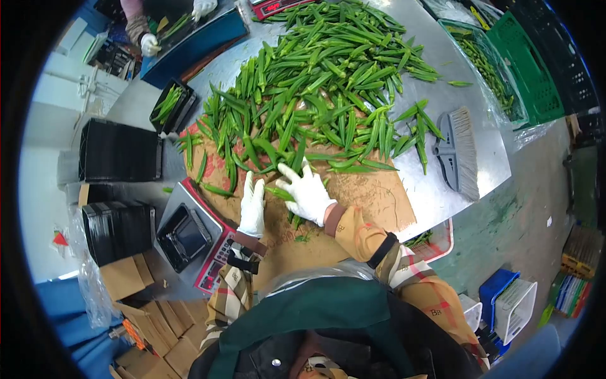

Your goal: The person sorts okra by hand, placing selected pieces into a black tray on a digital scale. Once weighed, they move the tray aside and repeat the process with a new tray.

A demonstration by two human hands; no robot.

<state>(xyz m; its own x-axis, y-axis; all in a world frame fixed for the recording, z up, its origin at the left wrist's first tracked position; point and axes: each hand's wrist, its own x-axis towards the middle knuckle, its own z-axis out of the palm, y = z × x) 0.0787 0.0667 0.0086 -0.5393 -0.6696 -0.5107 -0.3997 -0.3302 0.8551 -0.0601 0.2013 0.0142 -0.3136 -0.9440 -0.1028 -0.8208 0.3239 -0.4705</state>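
Note:
A big heap of green okra [328, 76] covers the middle of the metal table, its near edge spilling onto a flattened cardboard sheet [372, 199]. My left hand [252, 207], in a white glove, is over the cardboard with fingers stretched forward, just short of the nearest pods. Beside it, my right hand [309, 194], also gloved, has its fingers spread at the heap's near edge. An okra pod [279, 193] lies by the right thumb, pointing toward the left hand. More pods show partly under the right palm.
To the left, a red-edged scale [218, 252] bears a black tray [183, 237]. Stacks of black trays [120, 150] stand farther left, with a tray of okra [170, 106] behind. A grey brush head [456, 151] lies right. Green crate [524, 69] at back right; another person's gloved hand [150, 44] at back left.

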